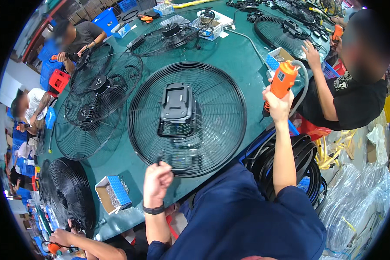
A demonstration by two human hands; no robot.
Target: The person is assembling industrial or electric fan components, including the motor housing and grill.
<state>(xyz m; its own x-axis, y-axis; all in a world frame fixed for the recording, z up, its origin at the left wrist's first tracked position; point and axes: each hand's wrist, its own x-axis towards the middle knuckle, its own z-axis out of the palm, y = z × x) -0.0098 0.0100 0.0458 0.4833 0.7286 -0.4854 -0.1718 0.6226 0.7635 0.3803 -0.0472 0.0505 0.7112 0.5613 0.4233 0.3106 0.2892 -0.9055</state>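
Observation:
A round black fan guard (238,108) lies flat before me on the green table, with a black motor housing and mounting plate (177,102) at its middle. My right hand (278,104) is wrapped round an orange electric screwdriver (284,79) held up at the guard's right, its dark tip pointing down and a grey cord curving from its top. My left hand (158,180) is closed, fingertips pinched together at the guard's near rim. Something small and dark shows at those fingertips; whether it is a loose piece or part of the guard I cannot tell.
A blue-and-white box of screws (112,194) stands left of my left hand. More fan guards (100,84) overlap at the left and back of the green table (216,52). Co-workers sit around it, one close at the right (346,95). Black rings (297,160) are stacked by my right side.

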